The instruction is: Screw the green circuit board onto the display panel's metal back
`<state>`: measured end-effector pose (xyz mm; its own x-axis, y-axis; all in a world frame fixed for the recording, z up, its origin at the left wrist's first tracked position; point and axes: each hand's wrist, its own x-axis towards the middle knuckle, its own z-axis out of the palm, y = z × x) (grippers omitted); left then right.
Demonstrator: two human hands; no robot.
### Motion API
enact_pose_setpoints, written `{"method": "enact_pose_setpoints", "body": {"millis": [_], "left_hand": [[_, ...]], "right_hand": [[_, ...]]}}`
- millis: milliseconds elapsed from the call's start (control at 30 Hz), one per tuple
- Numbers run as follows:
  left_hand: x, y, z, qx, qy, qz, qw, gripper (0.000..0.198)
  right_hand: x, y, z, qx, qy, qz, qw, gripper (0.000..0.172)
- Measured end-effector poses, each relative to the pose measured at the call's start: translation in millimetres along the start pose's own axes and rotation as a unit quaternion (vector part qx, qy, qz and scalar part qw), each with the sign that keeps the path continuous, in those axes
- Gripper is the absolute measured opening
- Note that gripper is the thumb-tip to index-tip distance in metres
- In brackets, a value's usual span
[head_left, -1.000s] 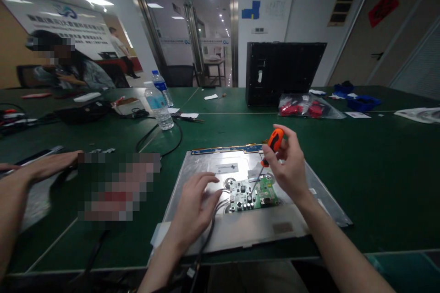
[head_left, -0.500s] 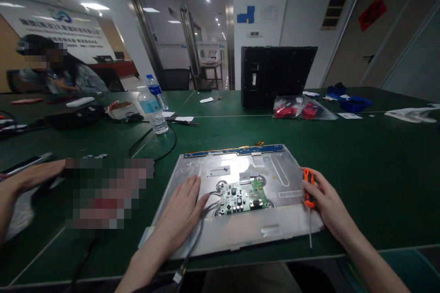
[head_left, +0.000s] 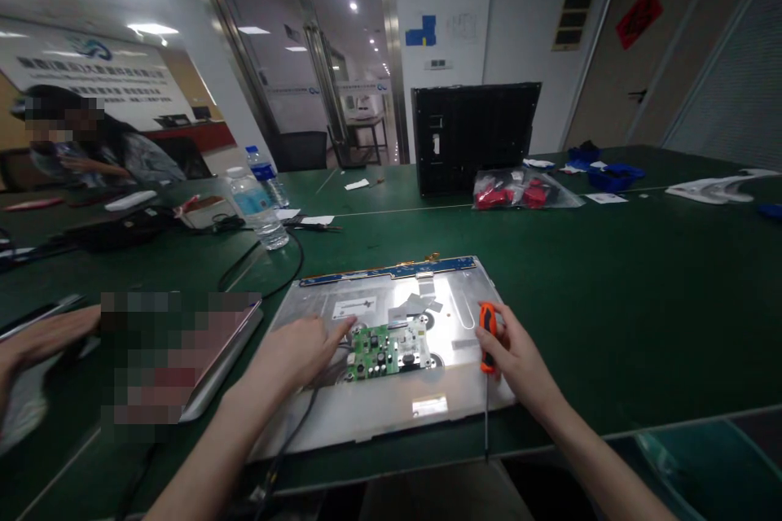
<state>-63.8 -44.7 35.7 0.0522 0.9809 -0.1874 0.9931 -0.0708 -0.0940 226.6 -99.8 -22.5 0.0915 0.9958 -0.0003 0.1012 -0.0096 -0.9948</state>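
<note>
A silver metal panel (head_left: 391,415) lies flat on the green table, with a small green circuit board (head_left: 384,349) mounted at its middle and a blue strip along its far edge. My left hand (head_left: 293,350) rests flat on the panel just left of the board, fingers stretched out, over some cables (head_left: 292,440) that run off the near edge. My right hand (head_left: 516,354) sits at the panel's right edge, closed around an orange-handled screwdriver (head_left: 487,334) whose thin shaft points down toward me.
Another person's hand (head_left: 42,334) lies on the table at far left beside a blurred patch. Water bottles (head_left: 257,207), a black monitor back (head_left: 473,138), a bag of red parts (head_left: 519,191) and blue trays (head_left: 611,175) stand farther back. A seated person is at the far left.
My right hand left the circuit board with the screwdriver and came down to the panel's right edge. My left hand stayed on the panel. The view shifted right.
</note>
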Motion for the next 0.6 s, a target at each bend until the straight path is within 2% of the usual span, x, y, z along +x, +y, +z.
{"method": "enact_pose_setpoints", "body": {"millis": [33, 100, 167, 233, 367, 600], "left_hand": [[4.5, 6.2, -9.8, 0.015, -0.012, -0.015, 1.0, 0.071], [17.3, 14.2, -25.6, 0.043, 0.013, -0.004, 0.999, 0.063], [34.3, 16.2, -36.0, 0.054, 0.045, 0.017, 0.997, 0.053], [52.2, 14.1, -41.1, 0.046, 0.046, 0.016, 0.998, 0.045], [76.3, 8.8, -36.5, -0.03, -0.003, 0.058, 0.998, 0.041], [78.9, 10.7, -13.7, -0.1, -0.017, 0.128, 0.987, 0.016]], "right_hand": [[0.0, -0.1, 1.4, -0.004, -0.005, 0.003, 1.0, 0.049], [-0.3, 0.2, 2.9, -0.012, -0.008, 0.004, 1.0, 0.048], [-1.2, 0.7, 3.3, -0.013, -0.011, 0.001, 1.0, 0.048], [-2.5, 0.3, 3.0, -0.008, -0.015, -0.005, 1.0, 0.048], [-4.4, -2.6, 2.0, -0.007, -0.022, -0.009, 1.0, 0.047], [-0.9, -1.4, -1.3, -0.01, -0.049, 0.005, 0.999, 0.046]]}}
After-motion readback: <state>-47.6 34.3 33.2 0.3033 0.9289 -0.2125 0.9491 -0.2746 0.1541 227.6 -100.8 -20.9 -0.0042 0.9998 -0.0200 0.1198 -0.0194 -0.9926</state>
